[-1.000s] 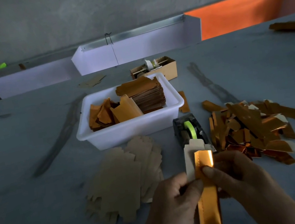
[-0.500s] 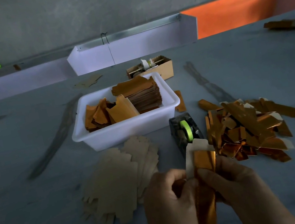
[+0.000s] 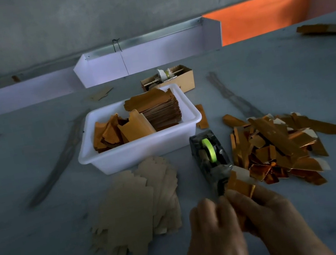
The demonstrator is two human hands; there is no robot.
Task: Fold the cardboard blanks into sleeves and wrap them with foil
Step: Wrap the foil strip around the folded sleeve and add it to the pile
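Near the table's front edge, my left hand (image 3: 215,236) and my right hand (image 3: 275,218) together grip one folded sleeve (image 3: 241,184) with orange foil wrapped over it. Its white tip pokes out above my fingers, close to the front of the tape dispenser (image 3: 210,155). Left of my hands lies a fanned stack of plain cardboard blanks (image 3: 136,207). A heap of foil-wrapped sleeves (image 3: 277,144) lies to the right of the dispenser. The lower part of the held sleeve is hidden by my hands.
A white plastic tub (image 3: 140,152) behind the blanks holds a stack of foil sheets and loose orange pieces. A small cardboard box (image 3: 178,78) stands behind it. White troughs and an orange panel line the back of the grey table.
The long foil strip that hung below my hands is now folded in and out of sight. The sleeve has tilted to the right and my hands have closed tighter round it.
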